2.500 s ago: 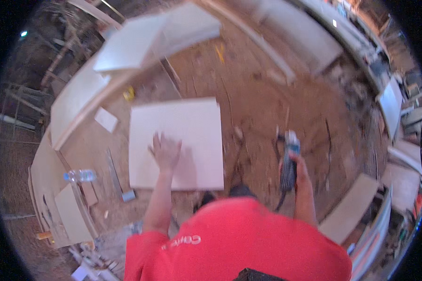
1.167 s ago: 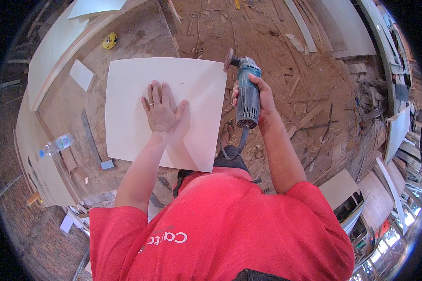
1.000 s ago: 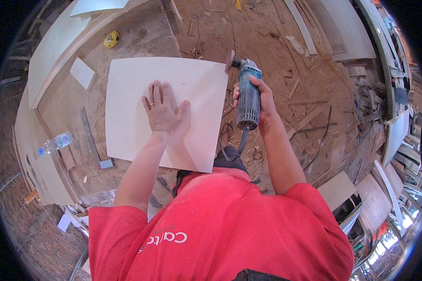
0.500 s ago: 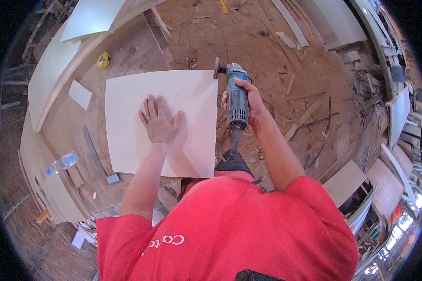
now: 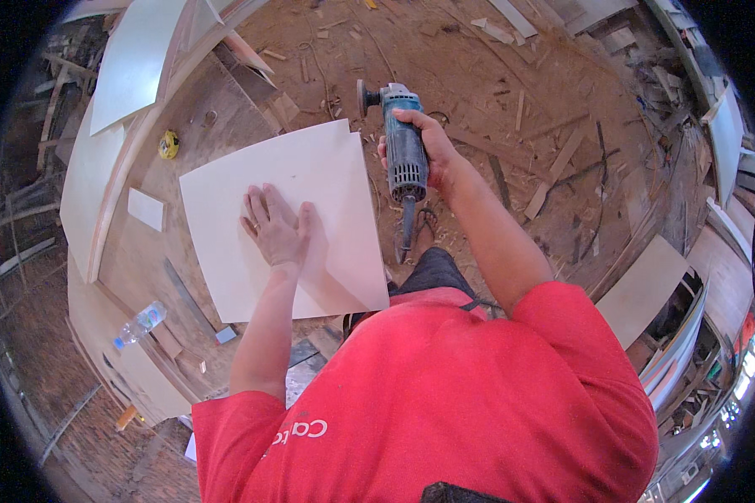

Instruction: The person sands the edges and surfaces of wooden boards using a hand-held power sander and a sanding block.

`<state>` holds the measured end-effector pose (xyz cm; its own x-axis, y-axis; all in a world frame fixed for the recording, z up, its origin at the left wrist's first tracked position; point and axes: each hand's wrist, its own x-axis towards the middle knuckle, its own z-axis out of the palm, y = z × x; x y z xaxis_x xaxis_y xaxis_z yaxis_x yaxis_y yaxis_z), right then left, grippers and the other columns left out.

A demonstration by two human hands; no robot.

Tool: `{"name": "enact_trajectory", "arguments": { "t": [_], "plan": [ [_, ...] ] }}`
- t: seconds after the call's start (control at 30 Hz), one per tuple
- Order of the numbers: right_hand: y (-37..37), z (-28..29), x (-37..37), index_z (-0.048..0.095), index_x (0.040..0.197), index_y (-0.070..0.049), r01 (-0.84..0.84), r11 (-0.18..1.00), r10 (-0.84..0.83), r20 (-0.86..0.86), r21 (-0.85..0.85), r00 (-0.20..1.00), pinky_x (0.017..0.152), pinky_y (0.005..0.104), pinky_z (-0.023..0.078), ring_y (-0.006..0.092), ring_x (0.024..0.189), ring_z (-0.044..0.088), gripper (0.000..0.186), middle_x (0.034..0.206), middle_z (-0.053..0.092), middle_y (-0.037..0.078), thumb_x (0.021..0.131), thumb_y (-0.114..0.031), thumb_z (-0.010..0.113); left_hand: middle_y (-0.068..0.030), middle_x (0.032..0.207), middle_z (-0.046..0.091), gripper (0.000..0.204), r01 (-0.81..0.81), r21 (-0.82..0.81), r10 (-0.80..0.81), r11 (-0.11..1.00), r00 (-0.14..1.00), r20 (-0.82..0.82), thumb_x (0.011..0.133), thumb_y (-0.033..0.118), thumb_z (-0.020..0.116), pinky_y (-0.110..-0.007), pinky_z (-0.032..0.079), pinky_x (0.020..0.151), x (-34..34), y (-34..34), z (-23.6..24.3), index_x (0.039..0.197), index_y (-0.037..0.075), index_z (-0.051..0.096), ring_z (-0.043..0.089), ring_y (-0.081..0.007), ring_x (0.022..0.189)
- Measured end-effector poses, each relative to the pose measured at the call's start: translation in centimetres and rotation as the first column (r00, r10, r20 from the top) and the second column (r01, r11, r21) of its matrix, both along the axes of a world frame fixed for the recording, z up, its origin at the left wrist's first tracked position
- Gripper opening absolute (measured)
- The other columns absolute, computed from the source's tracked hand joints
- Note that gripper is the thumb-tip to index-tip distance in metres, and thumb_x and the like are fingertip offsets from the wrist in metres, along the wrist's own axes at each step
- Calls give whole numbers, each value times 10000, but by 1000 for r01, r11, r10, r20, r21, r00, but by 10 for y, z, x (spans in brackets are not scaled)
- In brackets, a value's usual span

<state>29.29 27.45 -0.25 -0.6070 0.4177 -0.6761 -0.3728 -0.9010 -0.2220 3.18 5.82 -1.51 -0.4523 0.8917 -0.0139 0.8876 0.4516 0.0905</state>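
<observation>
My left hand [image 5: 273, 226] lies flat with fingers spread on a square white board [image 5: 226, 210], which rests on the worktable in front of me. A small step shows at the board's far right corner. In my right hand [image 5: 438, 152] is a teal and black angle grinder [image 5: 406, 149], gripped around its body. Its disc [image 5: 363, 99] stands edge-on just beyond that corner, apart from the board. The grinder's cord [image 5: 408, 222] hangs from its rear end toward my legs.
Left on the worktable [image 5: 214, 151] are a yellow tape measure [image 5: 169, 144], a small white offcut [image 5: 146, 210], a grey strip [image 5: 188, 292] and a plastic bottle [image 5: 140, 324]. White panels [image 5: 138, 63] lean at the far left. Wood scraps litter the brown floor [image 5: 478, 109]; boards [image 5: 642, 289] stand at right.
The grinder's disc has moved from the board's far right corner to a little beyond it. My view has turned, so the board looks tilted; the left hand stays flat on it.
</observation>
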Motion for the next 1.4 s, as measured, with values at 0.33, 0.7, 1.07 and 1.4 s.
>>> {"name": "enact_trajectory", "arguments": {
  "t": [0.33, 0.7, 1.07, 1.4],
  "plan": [
    [-13, 15, 0, 569, 1107, 64, -32, 999, 31, -5, -8, 999, 670, 431, 657, 300, 757, 742, 561, 912, 698, 170, 888, -407, 779, -159, 1735, 239, 903, -1, 7, 1, 1000, 1000, 0, 986, 617, 573, -583, 72, 1295, 4, 4, 2, 1664, 87, 301, 129, -322, 1633],
    [-17, 22, -7, 592, 1077, 34, -38, 998, 42, 64, -54, 997, 671, 463, 643, 315, 699, 734, 495, 841, 719, 188, 894, -403, 739, -153, 1749, 206, 904, -9, 2, 9, 1000, 1000, 8, 992, 612, 574, -579, 62, 1298, 7, 6, 5, 1672, 92, 282, 109, -320, 1639],
    [-13, 10, -6, 602, 1062, 19, -87, 996, 87, 33, -20, 996, 680, 467, 645, 311, 706, 740, 480, 847, 726, 186, 889, -405, 744, -151, 1754, 187, 951, -19, 0, 19, 1000, 1000, 10, 962, 660, 566, -580, 30, 1302, 7, 8, 1, 1679, 104, 280, 85, -328, 1642],
    [12, -1, -17, 623, 1075, 67, -136, 989, 130, 96, 63, 987, 661, 425, 647, 305, 704, 738, 553, 876, 734, 195, 906, -448, 731, -162, 1746, 209, 948, -17, -4, 18, 1000, 1000, 12, 959, 640, 587, -588, 43, 1301, 5, 4, -2, 1671, 88, 292, 101, -337, 1639]
  ]
}}
